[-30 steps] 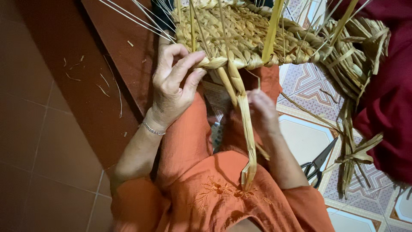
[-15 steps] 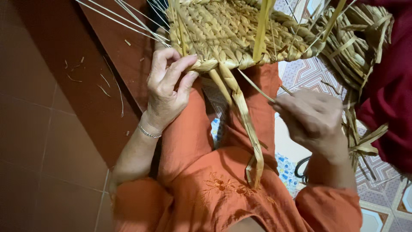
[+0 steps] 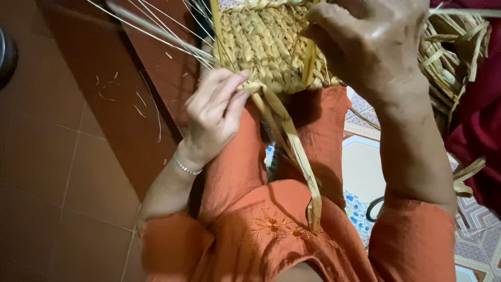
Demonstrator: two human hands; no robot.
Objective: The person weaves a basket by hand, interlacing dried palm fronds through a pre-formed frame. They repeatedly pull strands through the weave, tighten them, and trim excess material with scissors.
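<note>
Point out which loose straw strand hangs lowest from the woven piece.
The broad flat strand running from the weave's lower edge down to the orange shirt; the thin pale stalks fan up-left instead.

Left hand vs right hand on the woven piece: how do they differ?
The left hand pinches the lower edge of the woven straw panel, fingers extended; the right hand is raised over the panel's right side, fingers curled. A silver bracelet circles the left wrist; none shows on the right. Both are bare.
</note>
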